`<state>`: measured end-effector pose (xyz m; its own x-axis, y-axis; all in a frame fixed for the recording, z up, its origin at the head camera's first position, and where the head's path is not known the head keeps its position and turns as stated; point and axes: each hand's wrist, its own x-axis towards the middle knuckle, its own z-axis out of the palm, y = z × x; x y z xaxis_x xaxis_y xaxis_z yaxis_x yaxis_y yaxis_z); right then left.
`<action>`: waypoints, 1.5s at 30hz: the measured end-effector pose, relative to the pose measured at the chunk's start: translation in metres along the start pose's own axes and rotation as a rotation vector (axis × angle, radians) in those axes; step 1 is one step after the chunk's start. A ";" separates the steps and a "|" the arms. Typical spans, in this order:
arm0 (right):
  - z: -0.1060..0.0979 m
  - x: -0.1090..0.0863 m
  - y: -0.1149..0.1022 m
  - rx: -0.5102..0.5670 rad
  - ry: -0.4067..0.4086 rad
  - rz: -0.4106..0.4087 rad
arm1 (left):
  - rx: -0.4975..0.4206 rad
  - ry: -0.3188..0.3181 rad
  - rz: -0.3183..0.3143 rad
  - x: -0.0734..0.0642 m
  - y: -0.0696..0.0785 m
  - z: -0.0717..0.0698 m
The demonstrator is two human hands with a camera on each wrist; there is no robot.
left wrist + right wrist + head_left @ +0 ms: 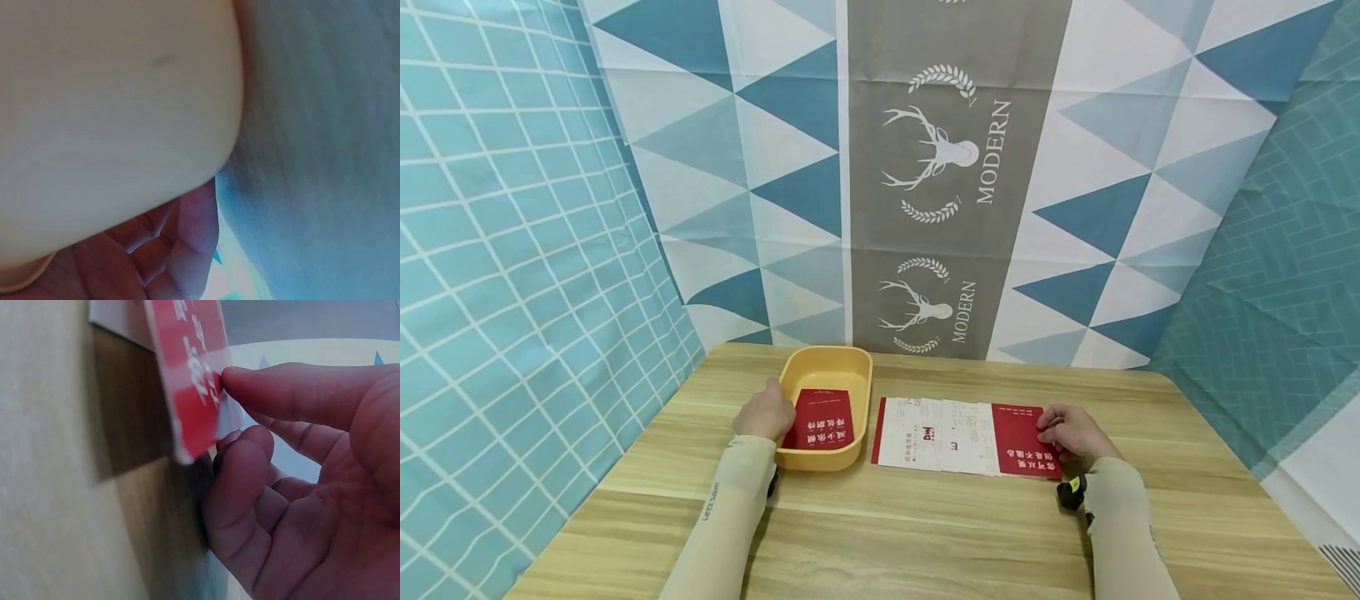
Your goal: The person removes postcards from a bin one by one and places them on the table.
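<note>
On the left, my left hand (765, 411) grips the side of a yellow plastic tray (863, 400). The tray's pale wall (112, 125) fills much of the left wrist view, with the curled fingers (197, 231) against its outside. Inside lies a red card (820, 419) with white lettering. To the right, my right hand (1075, 433) pinches the edge of another red card (1022, 442) between thumb and fingers. In the right wrist view this card (187, 375) is tilted up off the table. White printed cards (936, 433) overlap in a row beside it, with a red edge showing at the left end.
A wood-grain table (925, 533) bears everything. Behind it hangs a patterned cloth (925, 250) with triangles and deer heads. Blue tiled sheeting (535, 250) borders the left side, and teal sheeting (1262, 292) the right. A small black device (1072, 492) sits at the right wrist.
</note>
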<state>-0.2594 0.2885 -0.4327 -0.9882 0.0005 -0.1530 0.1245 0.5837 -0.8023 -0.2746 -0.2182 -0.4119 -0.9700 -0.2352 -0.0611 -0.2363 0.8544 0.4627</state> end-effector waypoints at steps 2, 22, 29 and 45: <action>0.000 0.001 0.000 0.007 0.002 0.004 | -0.004 -0.002 -0.001 0.000 0.000 0.000; -0.002 -0.003 -0.006 0.008 0.018 0.022 | 0.005 0.032 0.036 -0.004 0.000 -0.002; 0.001 -0.008 -0.031 -0.038 0.018 -0.027 | -0.005 0.028 0.031 -0.006 0.001 -0.003; 0.123 -0.049 -0.188 -0.274 -0.204 -0.539 | 0.006 0.019 0.017 -0.005 0.001 -0.001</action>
<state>-0.2237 0.0789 -0.3457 -0.8657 -0.4899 0.1025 -0.4392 0.6454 -0.6250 -0.2694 -0.2168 -0.4100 -0.9727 -0.2294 -0.0360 -0.2201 0.8611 0.4583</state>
